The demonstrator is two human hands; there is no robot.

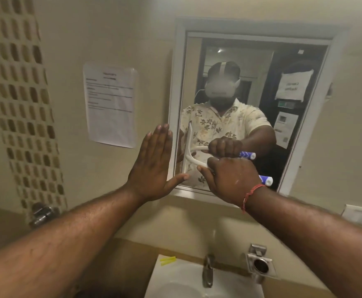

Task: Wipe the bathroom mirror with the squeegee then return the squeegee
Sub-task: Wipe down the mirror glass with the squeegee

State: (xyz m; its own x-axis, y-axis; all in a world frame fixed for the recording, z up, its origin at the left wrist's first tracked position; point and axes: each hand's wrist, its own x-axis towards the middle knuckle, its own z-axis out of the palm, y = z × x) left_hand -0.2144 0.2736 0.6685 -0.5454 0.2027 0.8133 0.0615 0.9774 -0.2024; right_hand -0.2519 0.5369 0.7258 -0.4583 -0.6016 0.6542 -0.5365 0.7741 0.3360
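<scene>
The framed bathroom mirror hangs on the beige wall above the sink. My right hand is closed around the handle of a white squeegee with a blue and white grip end. Its blade stands upright against the glass near the mirror's lower left edge. My left hand is flat and open, fingers together pointing up, resting against the mirror's left frame with the thumb at the bottom corner. The mirror reflects a person in a patterned shirt and both hands.
A white sink with a metal tap sits below, with a small yellow item on its rim. A metal fitting stands right of the tap. A paper notice is on the wall, with a tiled strip farther left.
</scene>
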